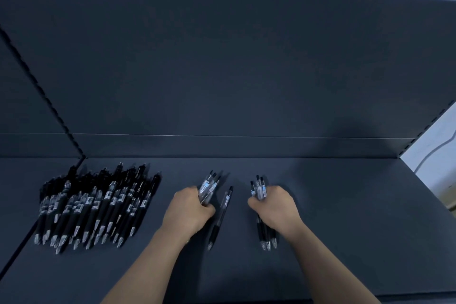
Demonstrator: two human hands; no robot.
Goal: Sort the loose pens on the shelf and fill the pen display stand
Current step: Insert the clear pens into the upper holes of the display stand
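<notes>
1. On the dark shelf [345,205], in the head view, the left hand [190,207] has its grip curled tight round the left bunch [209,186] of clear pens.
2. The right hand [276,205] has its grip closed round the right bunch [259,189], tips pointing back at the person.
3. 1 loose pen [220,217] lies between the hands. A black pen pile [93,207] lies far left. No display stand shows.
4. Each hand holds many thin pens, so 1 could slip out, roll off, or get mixed into the wrong group.
</notes>
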